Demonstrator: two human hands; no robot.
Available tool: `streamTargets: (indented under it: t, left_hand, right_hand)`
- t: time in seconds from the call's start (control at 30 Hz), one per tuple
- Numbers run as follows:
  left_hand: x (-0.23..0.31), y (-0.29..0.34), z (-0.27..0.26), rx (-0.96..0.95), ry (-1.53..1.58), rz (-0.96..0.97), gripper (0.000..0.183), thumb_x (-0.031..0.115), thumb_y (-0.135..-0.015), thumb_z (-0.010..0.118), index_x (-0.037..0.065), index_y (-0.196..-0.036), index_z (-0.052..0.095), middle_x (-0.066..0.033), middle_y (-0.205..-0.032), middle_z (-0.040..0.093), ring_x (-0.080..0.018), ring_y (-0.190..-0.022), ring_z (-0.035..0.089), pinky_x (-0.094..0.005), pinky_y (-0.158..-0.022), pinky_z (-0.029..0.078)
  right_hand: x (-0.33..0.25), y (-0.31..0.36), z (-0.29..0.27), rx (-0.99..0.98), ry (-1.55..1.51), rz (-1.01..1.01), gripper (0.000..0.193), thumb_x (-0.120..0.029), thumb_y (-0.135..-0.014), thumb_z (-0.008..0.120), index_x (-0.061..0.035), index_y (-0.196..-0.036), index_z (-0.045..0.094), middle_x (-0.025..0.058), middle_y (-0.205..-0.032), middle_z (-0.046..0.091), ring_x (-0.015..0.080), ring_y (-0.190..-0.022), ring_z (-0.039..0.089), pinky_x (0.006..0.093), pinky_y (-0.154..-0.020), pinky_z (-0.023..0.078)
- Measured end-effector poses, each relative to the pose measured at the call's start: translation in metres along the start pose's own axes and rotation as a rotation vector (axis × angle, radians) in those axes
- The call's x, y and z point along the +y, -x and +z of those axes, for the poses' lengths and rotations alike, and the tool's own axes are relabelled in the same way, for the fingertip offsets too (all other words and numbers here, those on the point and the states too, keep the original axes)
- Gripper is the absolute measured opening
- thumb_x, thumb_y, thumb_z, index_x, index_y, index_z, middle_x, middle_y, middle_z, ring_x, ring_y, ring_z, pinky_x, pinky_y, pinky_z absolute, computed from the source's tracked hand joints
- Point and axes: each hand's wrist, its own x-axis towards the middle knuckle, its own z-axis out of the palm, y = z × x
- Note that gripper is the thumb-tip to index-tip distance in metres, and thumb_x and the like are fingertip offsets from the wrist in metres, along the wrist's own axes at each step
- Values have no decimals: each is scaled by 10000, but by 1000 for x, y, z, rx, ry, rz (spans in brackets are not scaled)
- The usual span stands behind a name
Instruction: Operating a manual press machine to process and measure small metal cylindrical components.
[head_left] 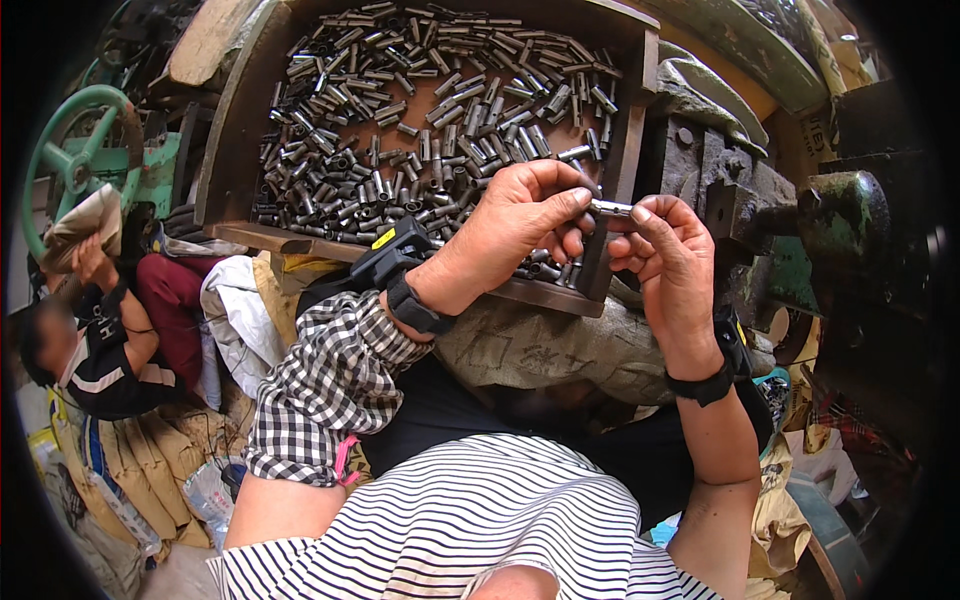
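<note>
Between my two hands, over the right front corner of a wooden tray (627, 150), is a small shiny metal tube (611, 208). My left hand (520, 215) pinches its left end between thumb and fingers. The right end is in the fingertips of my right hand (672, 255). Both ends of the tube are hidden by the fingers. Many similar short metal tubes (375, 190) lie in a loose heap in the tray, thickest along its far side and its left front.
A dark, greasy machine (760, 200) stands close on my right. Grey sacking (540, 345) lies below the tray's front edge. At the left, another person (110, 340) sits beside a green handwheel (85, 165), with a hand on a tan piece.
</note>
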Motion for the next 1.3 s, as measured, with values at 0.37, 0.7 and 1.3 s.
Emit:
streamTargets:
  t: [0.37, 0.7, 1.3]
  left_hand:
    - [4, 11, 17, 61, -532, 225, 236, 119, -904, 581, -27, -1086, 547, -48, -756, 637, -55, -552, 591, -169, -456, 465]
    - [32, 22, -2, -351, -312, -77, 514, 131, -858, 631, 23, -1311, 415, -47, -891, 617, -27, -517, 505, -153, -418, 393]
    - [25, 25, -55, 203, -1410, 482, 153, 64, -734, 630, 18, -879, 610, -135, -767, 597, -265, -674, 602, -349, -611, 475]
  right_hand:
    - [0, 1, -1, -27, -118, 174, 86, -85, -860, 612, -40, -900, 552, 110, -791, 658, 99, -572, 605, 213, -484, 479]
    - [-8, 1, 5, -359, -166, 410, 83, -71, -831, 636, -33, -839, 562, 128, -707, 647, 69, -433, 532, 195, -399, 443]
    - [8, -45, 38, -446, 2124, -760, 61, -74, -705, 584, -73, -734, 637, 97, -834, 583, 243, -860, 572, 389, -784, 375]
